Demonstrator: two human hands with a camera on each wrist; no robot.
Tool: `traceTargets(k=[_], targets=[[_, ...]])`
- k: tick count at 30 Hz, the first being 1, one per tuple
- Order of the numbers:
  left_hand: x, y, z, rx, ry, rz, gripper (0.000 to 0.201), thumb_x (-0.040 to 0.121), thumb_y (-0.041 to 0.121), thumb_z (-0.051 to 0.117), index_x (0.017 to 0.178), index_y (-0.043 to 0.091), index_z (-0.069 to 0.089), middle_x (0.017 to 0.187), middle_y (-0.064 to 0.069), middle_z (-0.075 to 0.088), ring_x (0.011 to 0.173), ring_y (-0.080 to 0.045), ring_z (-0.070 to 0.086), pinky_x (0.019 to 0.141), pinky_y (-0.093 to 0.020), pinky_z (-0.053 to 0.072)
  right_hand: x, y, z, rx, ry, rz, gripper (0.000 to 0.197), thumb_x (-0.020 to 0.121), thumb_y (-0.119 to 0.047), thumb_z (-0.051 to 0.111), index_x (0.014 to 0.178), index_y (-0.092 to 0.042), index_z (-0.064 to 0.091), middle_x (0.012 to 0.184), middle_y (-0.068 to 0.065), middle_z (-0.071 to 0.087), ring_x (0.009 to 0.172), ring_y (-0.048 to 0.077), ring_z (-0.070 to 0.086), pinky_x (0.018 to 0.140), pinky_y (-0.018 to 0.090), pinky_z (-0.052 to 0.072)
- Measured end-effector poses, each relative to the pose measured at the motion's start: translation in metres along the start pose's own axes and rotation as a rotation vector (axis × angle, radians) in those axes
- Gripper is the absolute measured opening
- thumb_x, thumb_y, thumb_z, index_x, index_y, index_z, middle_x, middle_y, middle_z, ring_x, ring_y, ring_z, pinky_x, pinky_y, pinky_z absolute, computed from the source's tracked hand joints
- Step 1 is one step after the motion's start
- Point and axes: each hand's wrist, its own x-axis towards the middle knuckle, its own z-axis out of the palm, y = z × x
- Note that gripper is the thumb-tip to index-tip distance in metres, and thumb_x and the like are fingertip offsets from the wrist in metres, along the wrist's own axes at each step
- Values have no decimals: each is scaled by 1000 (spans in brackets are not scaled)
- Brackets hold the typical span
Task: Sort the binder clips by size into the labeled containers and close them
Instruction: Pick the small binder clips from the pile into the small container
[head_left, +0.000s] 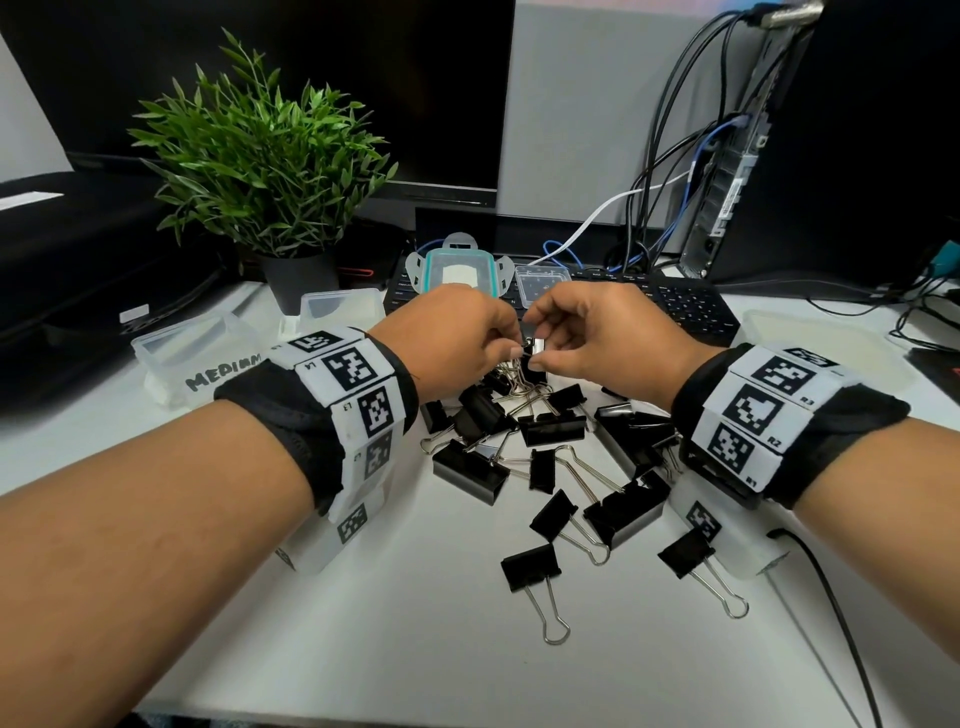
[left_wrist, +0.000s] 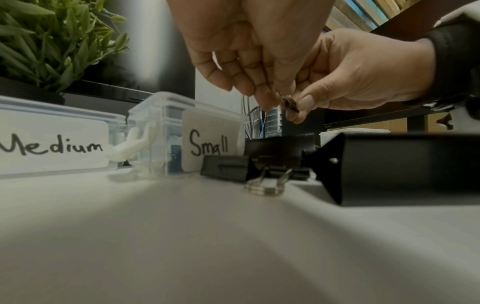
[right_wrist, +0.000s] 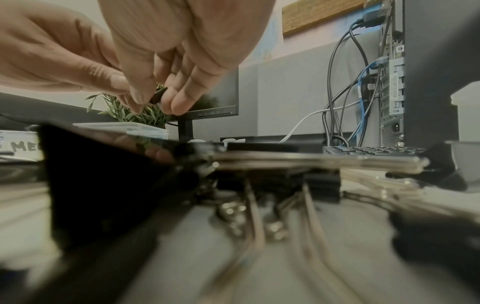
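- Head view: both forearms reach forward over the white table (head_left: 363, 623), wrists banded with black straps carrying square printed markers.
- The left hand (head_left: 447, 338) and the right hand (head_left: 608, 332) meet above the far edge of a pile of binder clips (head_left: 550, 457), knuckles up, fingertips turned in toward each other.
- Between them sits one small clip (head_left: 535, 349); the left thumb and forefinger are curled in and pinch it from the left, and the right thumb and forefinger pinch it from the right. Both hands hold it clear of the pile.
- In the left wrist view the small clip (left_wrist: 291, 103) shows as a dark sliver between the fingertips of the two hands, the other fingers loosely curled.
- The container marked "Medium" (left_wrist: 52, 142) stands just beside the one marked "Small" (left_wrist: 207, 139), both left of the pile and both without lids.
- Two lids (head_left: 457, 270) lie on the keyboard (head_left: 675, 306) beyond the hands.
- A potted plant (head_left: 270, 171) stands at the back left.
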Motion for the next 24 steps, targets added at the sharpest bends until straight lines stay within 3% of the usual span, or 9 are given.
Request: traceTargets(k=[4, 7, 9, 13, 18, 24], targets=[[0, -2, -1, 59, 40, -41, 16, 93, 29, 53, 97, 20, 67, 90, 0, 68, 90, -18, 60, 83, -34, 50, 1, 3, 1, 0, -4, 37, 28, 76, -10, 77, 96, -22, 62, 86, -3, 63, 78, 14, 63, 79, 26, 55], [1, -6, -5, 233, 112, -157, 19, 95, 27, 48, 104, 22, 65, 98, -1, 66, 103, -23, 55, 92, -38, 41, 4, 11, -2, -290, 29, 133, 26, 85, -13, 66, 110, -15, 63, 103, 0, 62, 97, 19, 61, 89, 28, 49], [-1, -10, -9, 360, 82, -273, 21, 93, 18, 46, 106, 23, 63, 103, -3, 63, 107, -27, 51, 92, -41, 36, 6, 18, -4, -505, -78, 269, 32, 87, -9, 56, 119, -10, 61, 120, 8, 58, 109, 26, 57, 95, 32, 47], [-3, -18, -11, 431, -16, -410, 29, 87, 6, 46, 104, 21, 64, 101, -3, 63, 102, -28, 54, 92, -42, 35, 5, 19, -5, -638, -338, 449, 39, 90, -8, 47, 128, -2, 54, 131, 14, 54, 117, 30, 54, 99, 37, 46], [-1, -20, -6, 396, -24, -398, 24, 87, 10, 50, 97, 22, 66, 95, 0, 65, 97, -26, 58, 90, -40, 35, 4, 18, -4, -708, -481, 460, 39, 94, -12, 43, 130, 0, 52, 135, 16, 51, 122, 30, 50, 101, 37, 43], [-5, -14, -8, 393, -101, -392, 30, 87, 8, 47, 105, 22, 66, 105, 0, 64, 104, -24, 57, 86, -37, 37, 1, 13, -6, -717, -490, 493, 42, 98, -9, 37, 137, 3, 42, 144, 17, 39, 131, 31, 41, 107, 36, 36]])
